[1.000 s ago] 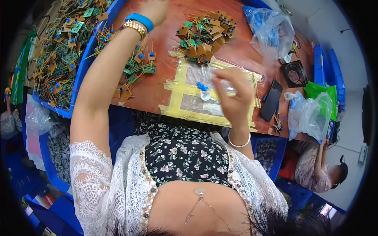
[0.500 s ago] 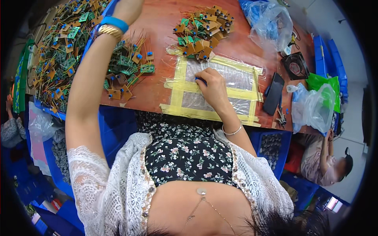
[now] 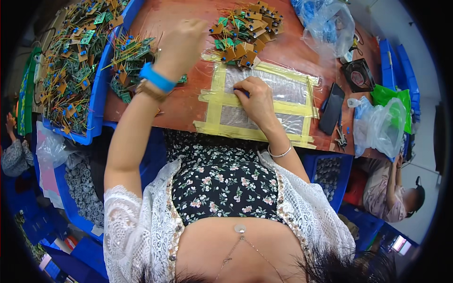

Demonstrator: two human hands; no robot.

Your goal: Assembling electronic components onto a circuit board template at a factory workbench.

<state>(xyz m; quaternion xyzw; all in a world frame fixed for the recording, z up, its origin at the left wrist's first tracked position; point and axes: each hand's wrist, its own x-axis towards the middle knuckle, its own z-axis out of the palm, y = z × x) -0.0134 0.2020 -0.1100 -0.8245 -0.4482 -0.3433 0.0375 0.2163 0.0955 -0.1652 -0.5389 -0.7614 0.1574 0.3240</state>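
Note:
My right hand (image 3: 257, 98) rests on the clear plastic sheet (image 3: 290, 88) bordered with yellow tape. Its thumb and fingers are closed on a small blue object (image 3: 242, 92), mostly hidden in the grip. My left hand (image 3: 183, 49), blurred, hovers above the table between two heaps of wired circuit boards; its fingers cannot be made out clearly. Beside its wrist lies the left heap (image 3: 123, 78), partly covered by the arm. Farther right is the other heap, brown and green boards (image 3: 247, 30) with blue parts and thin wires, just beyond the taped sheet.
A blue bin (image 3: 97, 101) full of wired boards stands at the left. On the right lie a black phone (image 3: 332, 109), keys (image 3: 340, 138), a small black fan (image 3: 357, 75) and plastic bags (image 3: 377, 125). Another person (image 3: 389, 195) sits at the far right.
My left hand has come from the blue bin's far edge toward the right and nearer me, over the table. My right hand stays on the sheet, still gripping the small blue object.

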